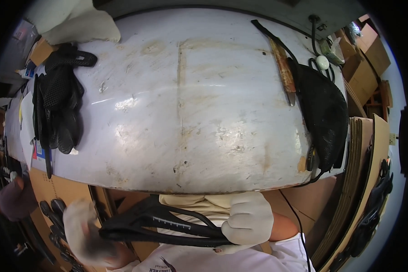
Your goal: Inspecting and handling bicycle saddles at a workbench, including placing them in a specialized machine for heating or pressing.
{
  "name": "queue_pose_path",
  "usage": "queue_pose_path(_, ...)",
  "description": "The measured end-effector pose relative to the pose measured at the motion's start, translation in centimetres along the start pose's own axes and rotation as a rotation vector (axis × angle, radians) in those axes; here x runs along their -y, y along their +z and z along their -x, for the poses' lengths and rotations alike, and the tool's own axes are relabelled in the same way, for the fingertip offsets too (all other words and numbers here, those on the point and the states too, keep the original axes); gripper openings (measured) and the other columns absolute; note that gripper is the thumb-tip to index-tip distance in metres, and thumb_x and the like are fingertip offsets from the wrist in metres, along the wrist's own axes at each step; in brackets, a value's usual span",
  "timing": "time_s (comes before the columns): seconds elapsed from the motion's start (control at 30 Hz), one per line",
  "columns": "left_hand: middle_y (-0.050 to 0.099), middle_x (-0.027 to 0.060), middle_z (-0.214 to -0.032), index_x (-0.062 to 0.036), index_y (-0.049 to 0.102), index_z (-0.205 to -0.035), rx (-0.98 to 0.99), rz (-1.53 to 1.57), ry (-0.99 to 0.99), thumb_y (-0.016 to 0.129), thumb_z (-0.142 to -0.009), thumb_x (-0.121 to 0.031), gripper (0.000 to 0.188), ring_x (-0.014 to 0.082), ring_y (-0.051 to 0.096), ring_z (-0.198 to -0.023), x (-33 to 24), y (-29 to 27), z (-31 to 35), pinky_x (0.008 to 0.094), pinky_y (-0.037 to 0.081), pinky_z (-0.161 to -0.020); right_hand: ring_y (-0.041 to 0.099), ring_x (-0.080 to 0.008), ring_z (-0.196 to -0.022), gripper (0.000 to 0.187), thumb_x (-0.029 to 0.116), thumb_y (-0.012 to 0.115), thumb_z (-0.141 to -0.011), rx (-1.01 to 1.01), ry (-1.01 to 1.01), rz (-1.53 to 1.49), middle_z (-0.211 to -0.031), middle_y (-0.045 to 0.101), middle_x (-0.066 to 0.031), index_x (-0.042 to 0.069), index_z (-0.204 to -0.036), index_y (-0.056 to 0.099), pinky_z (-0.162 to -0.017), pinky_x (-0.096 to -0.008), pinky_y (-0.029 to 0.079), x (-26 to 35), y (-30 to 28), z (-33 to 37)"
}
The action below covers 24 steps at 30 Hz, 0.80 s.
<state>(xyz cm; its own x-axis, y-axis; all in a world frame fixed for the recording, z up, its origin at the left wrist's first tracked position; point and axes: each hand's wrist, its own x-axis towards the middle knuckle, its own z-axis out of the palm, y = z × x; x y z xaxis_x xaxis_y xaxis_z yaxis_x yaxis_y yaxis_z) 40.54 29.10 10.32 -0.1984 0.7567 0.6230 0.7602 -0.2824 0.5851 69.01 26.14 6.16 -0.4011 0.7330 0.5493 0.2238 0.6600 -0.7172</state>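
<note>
A black bicycle saddle (pixel 167 225), with its underside rails and a white scale showing, is held level in front of my body, just below the table's near edge. My right hand (pixel 249 220), in a white glove, has its fingers wrapped round the saddle's right end. My left hand (pixel 84 231), also in a white glove, is at the saddle's left end. Motion smears its fingers, so I cannot tell whether it grips the saddle.
Several black saddle-like pieces with mesh surfaces (pixel 61 99) are heaped at the table's left. On its right lie a black pouch (pixel 324 118) and a tape-wrapped tool (pixel 283 68). Cardboard boxes (pixel 349 181) stand beside it, with black pieces (pixel 371 213) in one.
</note>
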Motion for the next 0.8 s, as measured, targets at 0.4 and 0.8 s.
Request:
queue_pose_path(0.4,0.070,0.0251,-0.073,0.0151,0.072,-0.092,0.704,0.821,-0.118,0.053,-0.107,-0.048,0.068,0.0401,0.072,-0.062,3.5,-2.0,-0.3,0.0426,0.058,-0.057,0.054,-0.0270,-0.047,0.034,0.027,0.082,-0.084,-0.079,-0.033,-0.380,-0.062,0.056,-0.0084,-0.002,-0.076,0.067,-0.046,-0.0395,0.043,-3.5,-0.6,2.1)
queue_pose_path(0.8,0.072,0.0241,-0.086,0.0108,0.073,-0.106,0.985,0.777,-0.283,0.052,-0.106,-0.044,0.059,0.0383,0.071,-0.072,3.0,-3.1,-0.7,0.0406,0.056,-0.066,0.050,-0.0198,-0.049,0.046,0.044,0.092,-0.067,0.067,-0.068,-0.121,-0.061,0.046,-0.0013,0.007,-0.070,0.064,-0.047,-0.0318,0.039,-1.7,-2.3,1.4)
